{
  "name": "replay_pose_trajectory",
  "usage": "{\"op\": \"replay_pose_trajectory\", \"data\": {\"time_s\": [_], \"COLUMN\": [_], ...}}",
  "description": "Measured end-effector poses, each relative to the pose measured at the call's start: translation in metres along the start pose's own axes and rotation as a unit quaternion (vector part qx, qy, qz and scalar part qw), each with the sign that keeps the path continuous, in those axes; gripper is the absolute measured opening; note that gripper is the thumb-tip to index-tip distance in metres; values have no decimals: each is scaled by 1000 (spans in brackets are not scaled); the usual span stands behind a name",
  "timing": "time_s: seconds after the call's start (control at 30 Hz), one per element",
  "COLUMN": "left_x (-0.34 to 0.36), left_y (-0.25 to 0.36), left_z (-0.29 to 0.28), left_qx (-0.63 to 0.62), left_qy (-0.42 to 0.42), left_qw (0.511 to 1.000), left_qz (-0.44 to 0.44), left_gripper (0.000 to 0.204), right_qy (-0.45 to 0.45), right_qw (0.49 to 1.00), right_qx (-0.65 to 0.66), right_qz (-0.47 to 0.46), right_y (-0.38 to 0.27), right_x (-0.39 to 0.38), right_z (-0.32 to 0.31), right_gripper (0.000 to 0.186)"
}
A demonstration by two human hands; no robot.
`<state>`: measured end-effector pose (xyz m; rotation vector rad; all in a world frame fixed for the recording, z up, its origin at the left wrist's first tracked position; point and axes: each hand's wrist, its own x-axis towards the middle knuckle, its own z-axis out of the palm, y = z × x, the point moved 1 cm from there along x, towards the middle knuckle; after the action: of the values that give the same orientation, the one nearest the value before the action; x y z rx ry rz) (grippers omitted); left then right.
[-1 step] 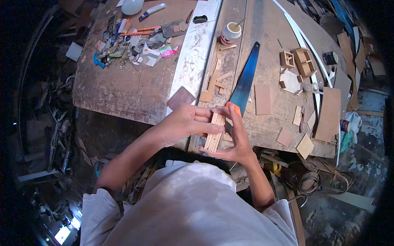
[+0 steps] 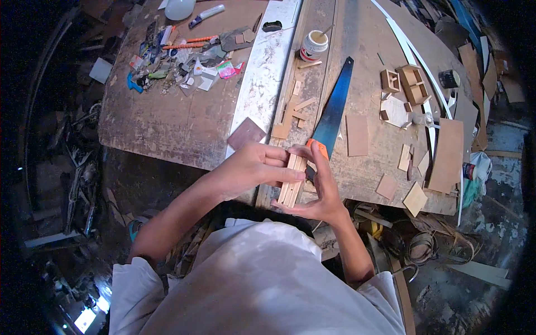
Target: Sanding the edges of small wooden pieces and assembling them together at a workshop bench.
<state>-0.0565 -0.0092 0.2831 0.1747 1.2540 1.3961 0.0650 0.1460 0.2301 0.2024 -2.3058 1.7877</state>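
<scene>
A small, narrow wooden piece (image 2: 290, 192) with lengthwise strips and small dark spots is held between both hands above the table's near edge. My left hand (image 2: 254, 166) grips it from the left, the thumb lying across its top face. Around its far and near ends curl the fingers and thumb of my right hand (image 2: 325, 192). Just beyond the hands lies a handsaw (image 2: 333, 114) with a blue blade and an orange handle, the handle partly hidden by my right fingers. Left of it sit small wood offcuts (image 2: 290, 116).
A glue jar (image 2: 314, 47) with a stick in it stands toward the back. On the right are small wooden boxes (image 2: 412, 84), a dark cup (image 2: 448, 79) and thin board pieces (image 2: 357, 135). Mixed scraps (image 2: 195, 64) pile up on the left, near a brown square (image 2: 246, 133).
</scene>
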Motion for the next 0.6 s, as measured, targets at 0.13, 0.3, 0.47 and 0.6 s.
{"op": "replay_pose_trajectory", "data": {"time_s": [0.13,0.3,0.47,0.6], "left_x": [2,7,20,26], "left_y": [-5,-10,-29,-33], "left_z": [-2,-7,-23,-27], "left_qx": [6,-2,5,6], "left_qy": [6,36,63,71], "left_qw": [1000,999,998,997], "left_qz": [4,-21,-23,-17], "left_gripper": [36,32,27,28], "right_qy": [-14,-60,-59,-72], "right_qw": [1000,996,997,997], "right_qx": [-21,57,46,37], "right_qz": [5,-20,5,17], "right_y": [3,-1,10,15], "right_x": [-1,11,14,18], "right_z": [-1,-5,-13,-16], "right_gripper": [124,149,152,151]}}
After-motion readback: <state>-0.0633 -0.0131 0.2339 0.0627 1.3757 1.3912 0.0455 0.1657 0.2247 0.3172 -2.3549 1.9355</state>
